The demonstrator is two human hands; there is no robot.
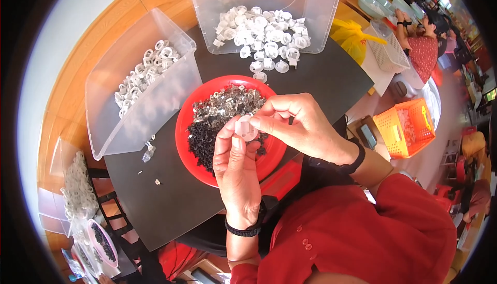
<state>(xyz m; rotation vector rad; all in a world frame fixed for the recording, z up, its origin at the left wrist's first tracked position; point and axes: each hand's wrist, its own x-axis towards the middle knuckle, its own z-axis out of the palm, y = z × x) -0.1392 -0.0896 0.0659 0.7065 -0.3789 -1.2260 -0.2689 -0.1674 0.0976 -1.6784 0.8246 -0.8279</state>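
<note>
Red shirt [357, 227] of the wearer fills the lower right, nearest the lens. Specimen: one pale round piece [245, 128], whitish with a pink tint, squarish feature near its centre; finer detail too small to tell. Position: between both hands, above the red bowl [182, 134].

Left hand [237, 173] reaches up from the lower edge, thumb raised; its grip is narrow, closed on the piece from below. Right hand [305, 126] comes from the right, wrist bent, its grip also narrow, thumb and forefinger pinching the piece's upper right edge. Black bands on both wrists.

Bowl contents: black bits [199, 139] toward the left, metallic bits [222, 105] toward the far side. Bowl rests on a dark counter [155, 206]. Left of it, a clear bin [142, 123] with white ring-shaped parts [147, 72]; beyond it, a clear tub [316, 4] with white discs [259, 28], a few past its near edge. Small scraps [149, 152] lie below the bin.

Room: wood panelling [67, 92] at left; yellow bag [352, 33], orange basket [391, 136] and another person [422, 56] at right.
</note>
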